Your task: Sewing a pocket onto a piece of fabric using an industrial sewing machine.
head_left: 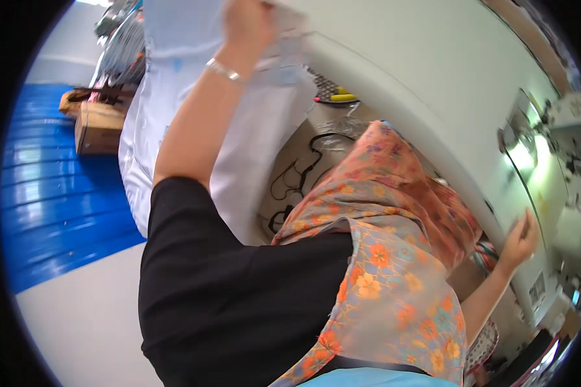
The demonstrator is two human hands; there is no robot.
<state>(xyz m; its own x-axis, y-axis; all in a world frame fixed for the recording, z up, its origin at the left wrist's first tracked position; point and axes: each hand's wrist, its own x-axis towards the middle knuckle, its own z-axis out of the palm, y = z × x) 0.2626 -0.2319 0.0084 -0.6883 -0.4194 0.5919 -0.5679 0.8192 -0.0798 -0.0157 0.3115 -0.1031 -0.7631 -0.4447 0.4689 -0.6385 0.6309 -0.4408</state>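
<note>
The pale blue-white garment (174, 116) hangs from the far end of the white worktable (419, 84), its long axis running from the top of the view down toward the floor, spreading wider as it falls. The left hand (248, 26) grasps its upper edge, though the fingers are partly cut off at the top and lost in the cloth, with a thin silver bracelet (224, 69) on the wrist. The right hand (519, 238) rests against the table's near edge; whether it clenches anything I cannot tell. A floral orange scarf (394, 245) and black sleeve (226, 284) hide much beneath. Beyond lie a blue floor (58, 193), a cardboard box (97, 126), and a sewing machine (571, 113) blurred at the rim.
</note>
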